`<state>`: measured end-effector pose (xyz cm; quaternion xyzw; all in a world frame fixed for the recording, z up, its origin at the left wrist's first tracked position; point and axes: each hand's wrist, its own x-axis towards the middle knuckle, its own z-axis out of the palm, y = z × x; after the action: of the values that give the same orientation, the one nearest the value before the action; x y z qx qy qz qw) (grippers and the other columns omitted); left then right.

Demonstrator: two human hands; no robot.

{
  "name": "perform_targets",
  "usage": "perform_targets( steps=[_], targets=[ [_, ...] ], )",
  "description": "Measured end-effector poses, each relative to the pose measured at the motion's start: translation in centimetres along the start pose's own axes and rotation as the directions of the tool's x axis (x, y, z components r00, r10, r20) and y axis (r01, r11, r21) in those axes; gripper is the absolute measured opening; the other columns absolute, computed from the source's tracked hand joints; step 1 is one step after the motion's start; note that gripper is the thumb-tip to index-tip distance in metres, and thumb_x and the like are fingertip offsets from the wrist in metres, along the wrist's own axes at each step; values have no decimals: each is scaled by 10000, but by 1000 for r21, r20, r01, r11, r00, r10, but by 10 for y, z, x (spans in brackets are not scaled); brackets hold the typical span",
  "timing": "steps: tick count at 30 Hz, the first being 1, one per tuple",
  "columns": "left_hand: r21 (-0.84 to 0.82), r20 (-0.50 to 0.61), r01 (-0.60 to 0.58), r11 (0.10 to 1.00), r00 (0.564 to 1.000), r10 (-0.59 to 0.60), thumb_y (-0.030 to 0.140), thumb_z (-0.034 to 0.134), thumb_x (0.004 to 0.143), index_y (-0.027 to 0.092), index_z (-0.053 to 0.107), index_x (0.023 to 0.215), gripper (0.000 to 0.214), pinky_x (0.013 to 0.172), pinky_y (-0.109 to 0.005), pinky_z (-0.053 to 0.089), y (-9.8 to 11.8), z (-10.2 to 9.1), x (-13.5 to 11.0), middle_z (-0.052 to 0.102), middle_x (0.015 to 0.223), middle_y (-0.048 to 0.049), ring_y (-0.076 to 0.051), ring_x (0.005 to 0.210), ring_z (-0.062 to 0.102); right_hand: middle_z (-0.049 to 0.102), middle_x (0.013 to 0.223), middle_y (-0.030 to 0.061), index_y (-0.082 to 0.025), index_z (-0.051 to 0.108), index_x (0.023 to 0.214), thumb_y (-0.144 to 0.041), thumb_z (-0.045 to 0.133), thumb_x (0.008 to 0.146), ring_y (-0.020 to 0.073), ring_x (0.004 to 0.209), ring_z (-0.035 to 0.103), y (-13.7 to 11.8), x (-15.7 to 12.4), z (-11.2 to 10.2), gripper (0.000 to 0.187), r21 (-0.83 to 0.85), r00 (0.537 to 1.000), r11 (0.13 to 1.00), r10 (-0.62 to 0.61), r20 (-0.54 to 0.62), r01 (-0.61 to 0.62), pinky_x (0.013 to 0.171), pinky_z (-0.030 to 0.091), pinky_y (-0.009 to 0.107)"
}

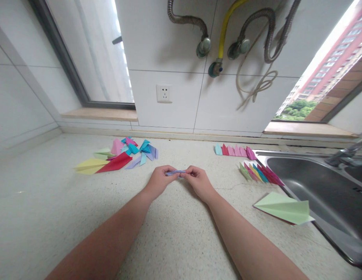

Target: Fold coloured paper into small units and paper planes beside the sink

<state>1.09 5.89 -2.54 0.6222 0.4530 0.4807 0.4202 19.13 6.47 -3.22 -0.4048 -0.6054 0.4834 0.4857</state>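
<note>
Between my two hands, over the middle of the counter, is a small folded piece of lavender paper (175,172). My left hand (161,178) pinches its left part between thumb and fingers. At its right end, my right hand (198,179) grips it the same way. The fingertips of both hands nearly meet and cover much of the paper, so its exact folded shape is hidden. Beyond my left hand lies a loose pile of folded paper pieces (131,147) in blue, pink and lavender. Nearer on that side are a yellow paper plane (90,166) and a red one (115,162).
At the right, a row of small folded papers (235,150) stands near the wall, with a row of colourful paper planes (261,173) in front. A pale green paper plane (285,208) rests beside the steel sink (297,171). Pipes (224,35) and a socket (164,93) are on the wall.
</note>
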Motion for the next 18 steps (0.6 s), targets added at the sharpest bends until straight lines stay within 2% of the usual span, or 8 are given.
perform_targets(
  steps=[4,9,18],
  targets=[
    [26,2,-13,1000,1000,13,394,708,767,164,725,849,245,703,-286,432,-1,0,0,702,807,-50,-177,749,599,596,689,-9,-165,623,735,-406,737,719,120,643,488,0,1,-1,267,35,999,999,38,25,-39,628,354,261],
    [82,10,-110,991,994,109,360,707,772,181,708,769,178,776,-298,438,1,-1,1,656,814,-38,-192,837,602,515,611,-35,-167,596,698,-430,742,707,105,580,411,-2,1,-3,301,50,996,996,67,63,-70,573,296,254],
    [44,25,-17,999,1000,16,365,706,765,178,708,793,189,737,-295,439,-1,1,0,679,804,-43,-187,789,607,509,600,-32,-171,588,659,-429,753,707,106,576,405,-7,-1,-6,309,55,990,996,62,129,-70,567,285,255]
  ],
)
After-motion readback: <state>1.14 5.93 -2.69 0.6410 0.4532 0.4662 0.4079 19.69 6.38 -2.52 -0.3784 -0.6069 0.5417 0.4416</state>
